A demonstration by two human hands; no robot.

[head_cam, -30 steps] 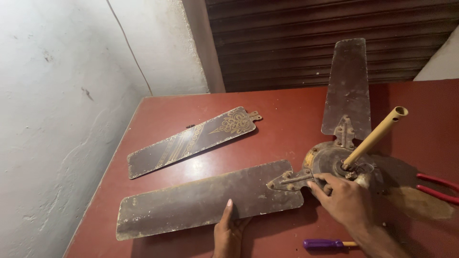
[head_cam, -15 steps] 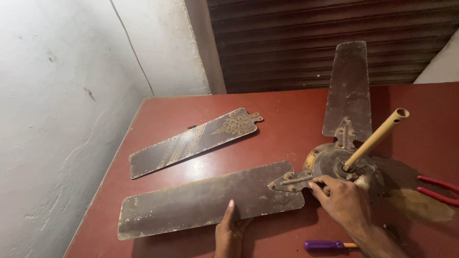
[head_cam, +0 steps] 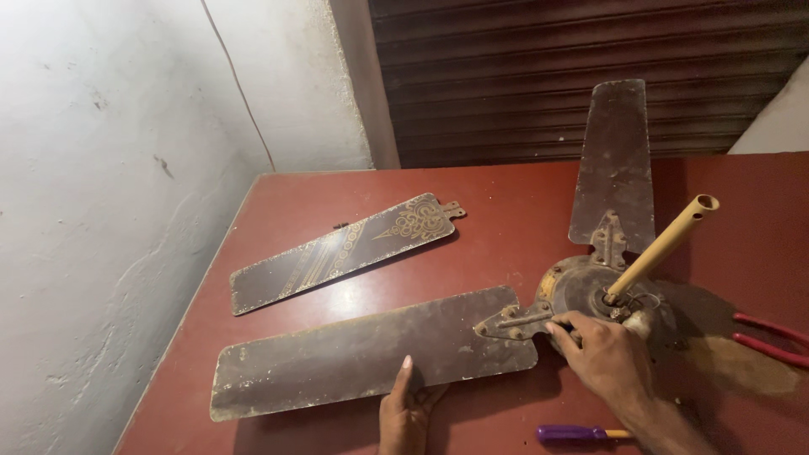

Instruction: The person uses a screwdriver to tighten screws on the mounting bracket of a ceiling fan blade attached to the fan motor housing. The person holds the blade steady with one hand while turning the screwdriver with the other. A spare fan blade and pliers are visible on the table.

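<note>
Right, here's an old ceiling fan motor [head_cam: 590, 291] lying on a dark red worktop [head_cam: 506, 211], its yellowish down rod [head_cam: 661, 247] sticking up at a slant to the right. The left hand [head_cam: 406, 413] lies flat, fingers together, pressing on the near edge of the long dusty blade [head_cam: 371, 354] that stretches left from the motor. The right hand [head_cam: 607, 354] is over at the hub, fingertips curled together on the metal bracket [head_cam: 514, 322] where that blade joins the motor; whether it pinches a screw there, I cannot tell. A second blade [head_cam: 615, 160] runs away from the hub toward a brown rolling shutter [head_cam: 590, 76] at the back. A third, loose blade [head_cam: 345, 250], patterned in gold, lies on its own well to the left, apart from the motor, near the whitewashed wall [head_cam: 109, 168]. By the near edge, just beside the right wrist, lies a purple-handled screwdriver [head_cam: 577, 434]. At the far right, red plier handles [head_cam: 771, 337] poke into view.
</note>
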